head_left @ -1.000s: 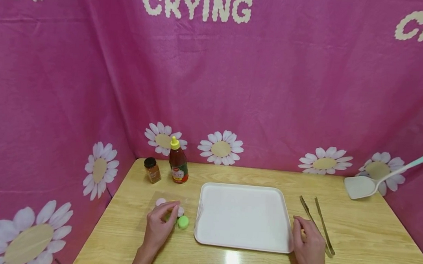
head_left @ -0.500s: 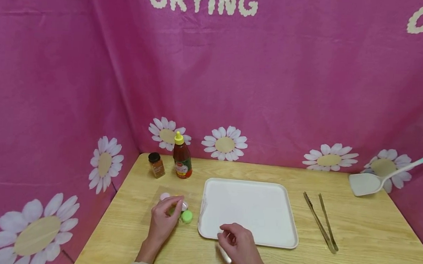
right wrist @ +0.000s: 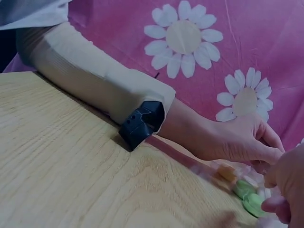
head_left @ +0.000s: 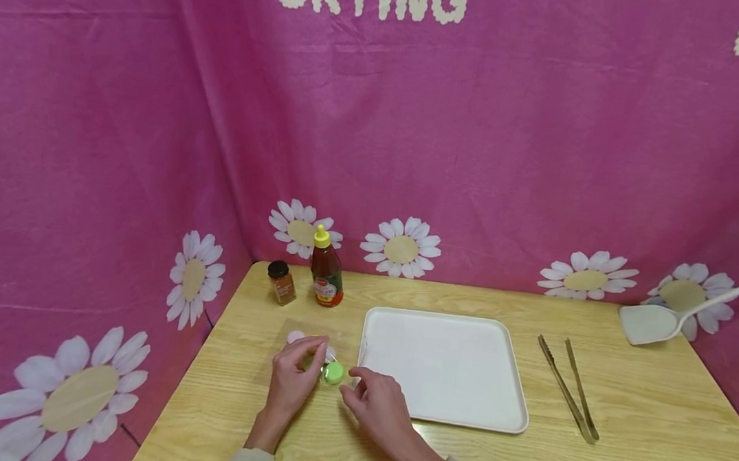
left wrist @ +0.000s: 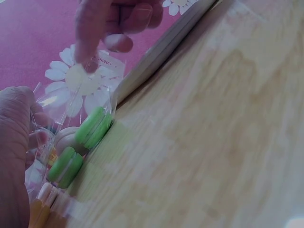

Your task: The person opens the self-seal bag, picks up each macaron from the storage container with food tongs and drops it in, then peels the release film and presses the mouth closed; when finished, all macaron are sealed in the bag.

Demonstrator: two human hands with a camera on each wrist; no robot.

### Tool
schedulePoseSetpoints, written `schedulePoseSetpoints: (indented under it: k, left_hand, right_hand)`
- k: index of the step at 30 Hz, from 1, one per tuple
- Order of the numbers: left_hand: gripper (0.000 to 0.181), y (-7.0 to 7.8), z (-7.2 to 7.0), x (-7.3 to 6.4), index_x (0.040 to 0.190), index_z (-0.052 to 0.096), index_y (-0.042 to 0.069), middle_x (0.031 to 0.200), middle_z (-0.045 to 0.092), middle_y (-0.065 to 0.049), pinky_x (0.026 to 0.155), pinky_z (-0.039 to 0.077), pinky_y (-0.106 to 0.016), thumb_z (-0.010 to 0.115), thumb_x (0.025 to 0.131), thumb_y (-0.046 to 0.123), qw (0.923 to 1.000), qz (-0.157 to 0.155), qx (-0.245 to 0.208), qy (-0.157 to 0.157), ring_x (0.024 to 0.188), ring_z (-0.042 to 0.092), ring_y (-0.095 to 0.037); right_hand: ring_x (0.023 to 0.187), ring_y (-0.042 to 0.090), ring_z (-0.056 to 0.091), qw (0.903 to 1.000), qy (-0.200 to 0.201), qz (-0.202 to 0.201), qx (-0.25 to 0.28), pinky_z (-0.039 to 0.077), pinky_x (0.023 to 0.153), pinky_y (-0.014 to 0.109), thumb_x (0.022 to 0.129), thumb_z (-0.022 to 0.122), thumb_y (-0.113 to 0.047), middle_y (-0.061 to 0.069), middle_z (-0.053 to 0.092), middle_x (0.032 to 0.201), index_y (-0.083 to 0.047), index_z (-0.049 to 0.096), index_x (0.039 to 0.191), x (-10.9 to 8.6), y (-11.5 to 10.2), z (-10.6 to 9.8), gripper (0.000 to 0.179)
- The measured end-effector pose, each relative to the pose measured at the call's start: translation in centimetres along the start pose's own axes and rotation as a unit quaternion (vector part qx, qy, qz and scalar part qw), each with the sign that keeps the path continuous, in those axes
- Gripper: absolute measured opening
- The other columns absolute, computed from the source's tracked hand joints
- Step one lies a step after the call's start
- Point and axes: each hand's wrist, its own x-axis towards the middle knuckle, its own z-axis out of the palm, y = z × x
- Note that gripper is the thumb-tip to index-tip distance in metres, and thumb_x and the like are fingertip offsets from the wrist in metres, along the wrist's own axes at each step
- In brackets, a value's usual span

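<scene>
In the head view my left hand (head_left: 295,372) pinches a clear plastic bag (left wrist: 59,102) of macarons, thumb and fingertip together. A green macaron (head_left: 333,373) lies at the bag's right side. From close by, the left wrist view shows two green macarons (left wrist: 93,127), a whitish one (left wrist: 68,140) and an orange one (left wrist: 40,212) inside the film. My right hand (head_left: 382,404) hovers just right of the bag, thumb and forefinger apart, nothing between them. Part of the bag is hidden behind my left hand.
Right of the bag lies a white tray (head_left: 444,371), with metal tongs (head_left: 569,390) beyond it. A spice jar (head_left: 282,284) and a red sauce bottle (head_left: 327,273) stand behind the bag. A white spatula (head_left: 650,325) is at the far right.
My right hand has moved left from beside the tongs, across the tray's front edge, to the bag. My left hand stays on the bag. The head view has shifted slightly.
</scene>
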Motion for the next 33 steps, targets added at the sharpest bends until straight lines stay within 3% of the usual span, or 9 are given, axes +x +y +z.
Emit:
schedulePoseSetpoints:
  k: [5,11,21,27,31,33]
  left_hand:
    - [0.014,0.0,-0.1,0.0,0.107,0.080,0.002,0.104,0.080,-0.009,0.084,0.050,-0.013,0.076,0.093,0.001,1.0000,0.000,0.008,0.000,0.095,0.075,-0.026]
    - [0.014,0.0,-0.1,0.1,0.107,0.080,0.001,0.105,0.080,-0.009,0.093,0.048,-0.010,0.076,0.094,0.002,1.0000,-0.006,0.004,-0.005,0.097,0.075,-0.027]
    - [0.013,-0.2,0.1,-0.2,0.106,0.080,0.002,0.105,0.080,-0.008,0.093,0.050,-0.012,0.075,0.095,0.001,1.0000,0.001,0.005,-0.002,0.097,0.076,-0.027]
    - [0.013,-0.1,0.1,0.0,0.105,0.080,0.001,0.104,0.080,-0.010,0.091,0.050,-0.013,0.075,0.094,0.000,1.0000,0.004,-0.003,0.005,0.096,0.075,-0.028]
    - [0.012,0.1,0.0,0.3,0.104,0.079,-0.001,0.105,0.080,-0.010,0.096,0.050,-0.012,0.075,0.094,0.000,1.0000,0.001,-0.008,-0.005,0.098,0.076,-0.028]
    - [0.013,0.3,-0.3,0.5,0.106,0.079,-0.001,0.107,0.079,-0.009,0.096,0.052,-0.016,0.075,0.095,0.002,0.9996,-0.021,-0.012,-0.015,0.102,0.075,-0.027]
  right_hand:
    - [0.056,-0.001,0.050,0.9997,-0.001,0.004,-0.026,0.041,0.051,0.019,0.090,0.074,-0.017,-0.013,0.061,0.060,-0.005,0.079,0.098,0.7,-0.5,0.7,0.015]
    - [0.056,0.001,0.051,0.9988,0.012,0.032,-0.034,0.038,0.049,0.020,0.090,0.073,-0.018,-0.015,0.058,0.055,-0.010,0.082,0.096,1.1,-0.9,1.2,0.013]
    - [0.048,-0.003,0.054,0.9938,-0.003,0.085,0.072,0.046,0.055,0.022,0.096,0.072,-0.014,-0.009,0.064,0.052,0.004,0.072,0.114,1.0,-1.3,2.2,0.026]
    - [0.041,-0.005,0.045,0.9894,-0.008,0.092,0.112,0.038,0.045,0.019,0.096,0.071,-0.010,-0.007,0.062,0.050,-0.001,0.076,0.093,1.3,-1.1,2.3,0.011]
    - [0.047,-0.003,0.047,0.9896,-0.016,0.081,0.118,0.040,0.049,0.018,0.098,0.069,-0.007,-0.008,0.062,0.055,-0.004,0.073,0.084,1.1,-1.1,2.2,0.015]
    - [0.052,-0.003,0.049,0.9898,-0.019,0.074,0.120,0.043,0.053,0.018,0.099,0.067,-0.007,-0.009,0.063,0.059,-0.004,0.072,0.083,0.9,-1.2,2.2,0.016]
